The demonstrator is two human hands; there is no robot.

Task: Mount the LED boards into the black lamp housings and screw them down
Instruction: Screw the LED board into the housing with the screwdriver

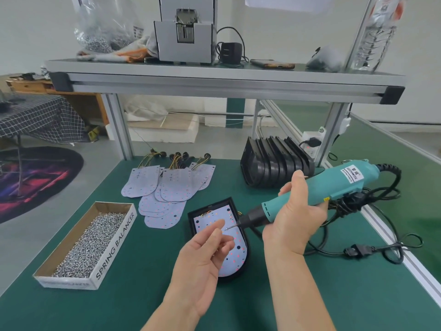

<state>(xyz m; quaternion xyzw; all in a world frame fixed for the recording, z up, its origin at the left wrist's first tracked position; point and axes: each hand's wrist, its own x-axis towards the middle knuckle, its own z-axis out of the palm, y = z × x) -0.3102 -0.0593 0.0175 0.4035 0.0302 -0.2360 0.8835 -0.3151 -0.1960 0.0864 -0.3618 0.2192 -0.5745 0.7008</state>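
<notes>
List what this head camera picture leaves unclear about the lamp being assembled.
1. Head view: any screw at the bit tip of the electric screwdriver is too small to see.
2. Head view: the left hand hides the near-left part of the LED board in the black lamp housing.

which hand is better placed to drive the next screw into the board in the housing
Right. The right hand grips the electric screwdriver, its bit hanging over the LED board in the black housing. The left hand only pinches at the bit tip, seemingly feeding a screw.
</notes>
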